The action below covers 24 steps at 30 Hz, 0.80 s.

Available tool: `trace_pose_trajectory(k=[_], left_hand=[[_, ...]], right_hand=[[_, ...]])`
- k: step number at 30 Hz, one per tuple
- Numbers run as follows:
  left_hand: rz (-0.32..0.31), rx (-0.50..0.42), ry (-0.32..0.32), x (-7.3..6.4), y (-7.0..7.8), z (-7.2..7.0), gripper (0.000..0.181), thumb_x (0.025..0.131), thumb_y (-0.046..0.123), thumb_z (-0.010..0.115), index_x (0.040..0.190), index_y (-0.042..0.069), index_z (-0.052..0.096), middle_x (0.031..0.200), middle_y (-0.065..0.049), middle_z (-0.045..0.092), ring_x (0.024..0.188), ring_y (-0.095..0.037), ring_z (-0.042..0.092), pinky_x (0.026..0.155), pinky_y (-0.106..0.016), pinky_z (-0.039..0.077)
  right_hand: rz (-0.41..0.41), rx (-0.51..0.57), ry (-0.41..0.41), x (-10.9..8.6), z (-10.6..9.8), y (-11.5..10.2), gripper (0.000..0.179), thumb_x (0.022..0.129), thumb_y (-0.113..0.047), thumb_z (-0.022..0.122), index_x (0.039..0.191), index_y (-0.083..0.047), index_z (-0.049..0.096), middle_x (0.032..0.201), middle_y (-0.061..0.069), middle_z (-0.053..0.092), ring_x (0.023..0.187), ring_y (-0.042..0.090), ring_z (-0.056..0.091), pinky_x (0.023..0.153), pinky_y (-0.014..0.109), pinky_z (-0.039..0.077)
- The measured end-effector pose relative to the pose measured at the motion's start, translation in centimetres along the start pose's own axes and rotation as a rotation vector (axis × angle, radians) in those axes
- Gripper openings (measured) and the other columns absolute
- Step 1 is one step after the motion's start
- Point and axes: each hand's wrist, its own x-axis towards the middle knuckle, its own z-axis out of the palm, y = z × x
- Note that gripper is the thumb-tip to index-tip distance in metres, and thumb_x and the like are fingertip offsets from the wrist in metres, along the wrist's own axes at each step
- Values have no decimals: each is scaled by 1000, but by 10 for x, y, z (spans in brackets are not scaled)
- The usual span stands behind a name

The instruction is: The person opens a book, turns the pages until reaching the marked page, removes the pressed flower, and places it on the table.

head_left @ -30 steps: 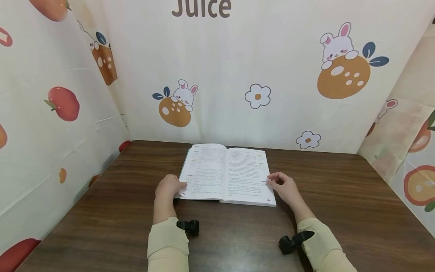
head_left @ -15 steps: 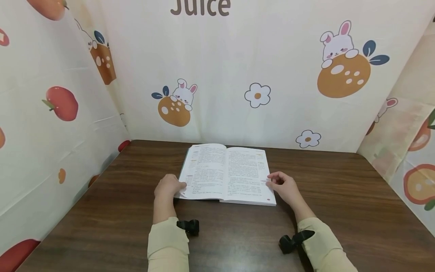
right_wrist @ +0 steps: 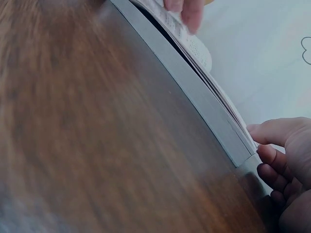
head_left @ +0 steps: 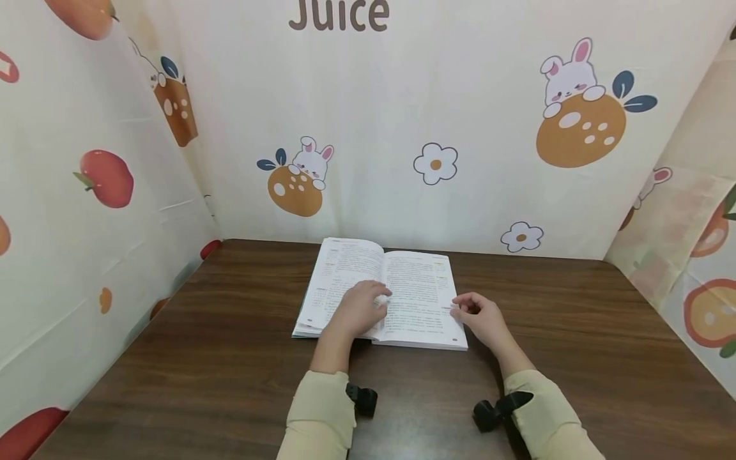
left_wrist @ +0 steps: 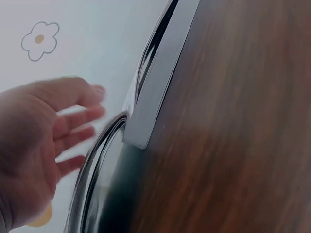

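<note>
Your left hand [head_left: 359, 309] has moved right, loose over the book [head_left: 416, 281]; best keep your right hand [head_left: 484, 321] pinching its edge lightly.

An open book [head_left: 418, 294] lies on a table [head_left: 201, 364], near its far edge. The left hand [head_left: 359, 309] is over the book, around its middle; the right hand [head_left: 482, 319] is at its right edge. Behind hangs a cloth [head_left: 379, 108].

- Open book [head_left: 422, 300]; white printed pages, greenish cover edge at left
- Lies at the far side of the table [head_left: 425, 409]
- Pinched at right edge by right hand [head_left: 482, 321]
</note>
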Motion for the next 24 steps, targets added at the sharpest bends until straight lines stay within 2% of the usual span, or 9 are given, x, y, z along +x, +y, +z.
trace_pose_trajectory(k=[3, 7, 13, 18, 24], left_hand=[[-80, -12, -36, 0, 1, 4, 29, 88, 18, 56, 116, 16, 64, 125, -1, 56, 122, -21, 45, 100, -40, 33], [-162, -91, -63, 0, -2, 6, 32, 88, 19, 57, 119, 14, 62, 126, -4, 55, 122, -23, 45, 99, -40, 34], [-198, -172, -104, -4, -2, 9, 42, 83, 31, 68, 120, 11, 59, 132, -8, 46, 125, -27, 39, 100, -42, 32], [-230, -193, -121, -5, 2, 12, 53, 75, 31, 77, 120, 11, 57, 135, -10, 39, 124, -28, 35, 99, -42, 34], [-252, -203, -109, -2, 5, 13, 52, 74, 30, 78, 118, 12, 57, 134, -10, 37, 123, -27, 34, 97, -44, 34]], right_hand=[[6, -1, -1, 1, 0, 1, 20, 84, -13, 67, 101, -3, 63, 84, 7, 48, 81, 21, 45, 64, 30, 36], [-3, -7, -40, 1, -3, 2, 24, 84, -16, 68, 103, -4, 62, 85, 6, 48, 81, 21, 44, 65, 31, 35], [-104, -14, -242, 1, -15, 5, 40, 78, -24, 75, 111, -7, 60, 93, 8, 48, 89, 24, 43, 73, 36, 35], [-116, -43, -375, -2, -28, 11, 50, 75, -30, 76, 119, -14, 60, 110, 7, 51, 105, 26, 42, 88, 43, 33], [-132, -10, -408, -3, -34, 10, 50, 75, -26, 76, 121, -14, 60, 115, 8, 51, 109, 26, 42, 91, 44, 32]])
